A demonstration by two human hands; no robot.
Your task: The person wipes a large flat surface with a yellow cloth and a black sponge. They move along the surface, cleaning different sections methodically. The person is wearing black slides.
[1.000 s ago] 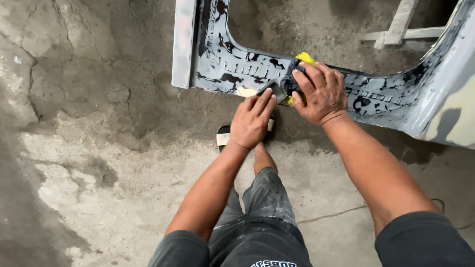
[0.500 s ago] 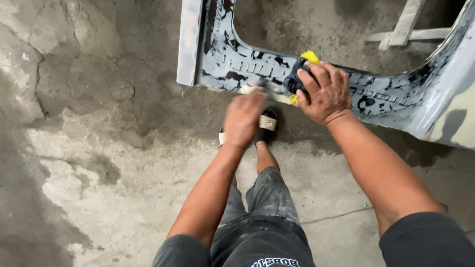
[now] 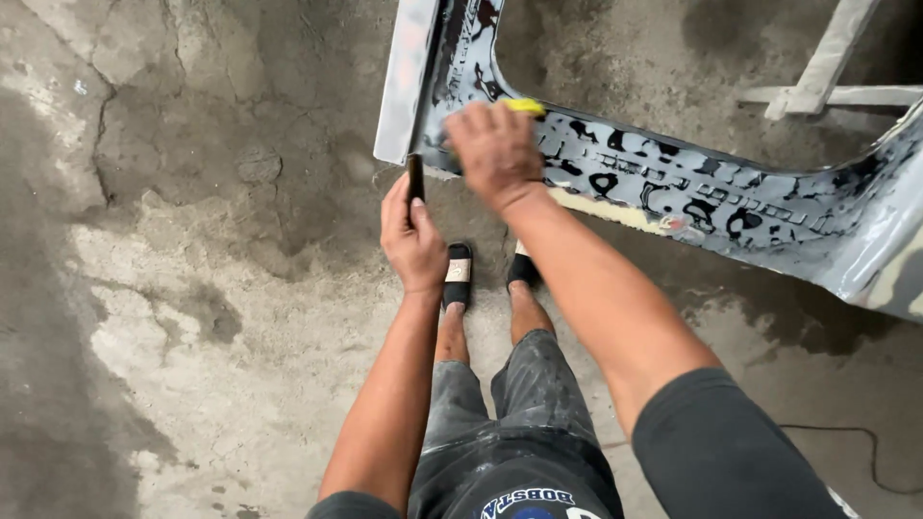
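Observation:
A grey car body panel with black patches lies across the upper right, its left end turning upward. My right hand presses a yellow-and-black sanding tool against the panel near its left corner; the hand hides most of the tool. My left hand grips the panel's lower left edge, and a thin dark piece sticks up from its fingers. Pale filler runs along the panel's lower rim.
My feet in black sandals stand on stained, cracked concrete floor just below the panel. A pale frame or stand sits at the upper right. A thin cable lies on the floor at lower right.
My right hand has slid the sanding tool left along the panel to its corner. My left hand has moved left and taken the panel's lower edge. The view has shifted closer.

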